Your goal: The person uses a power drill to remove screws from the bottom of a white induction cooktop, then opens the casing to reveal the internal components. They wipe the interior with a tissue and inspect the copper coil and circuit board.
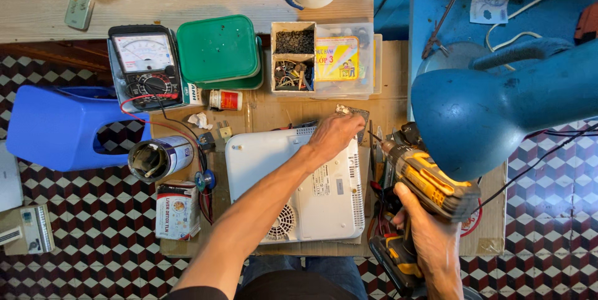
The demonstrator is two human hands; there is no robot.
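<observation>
Here, a person is working on an overturned white appliance (311, 194) lying on cardboard (274, 113).
The left hand (333, 135) is pressing down, fingers curled, on its far corner; the right hand (430, 238) is closed around a yellow drill (430, 185) beside it. Judged: fastener driving; the bit needs aligning.

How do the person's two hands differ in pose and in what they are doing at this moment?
The left hand reaches far forward, palm down, resting on the far right corner of the white appliance; the right hand stays close to the body. The left hand grips nothing visible, while the right hand is wrapped around the handle of the yellow cordless drill. Both are bare.
</observation>
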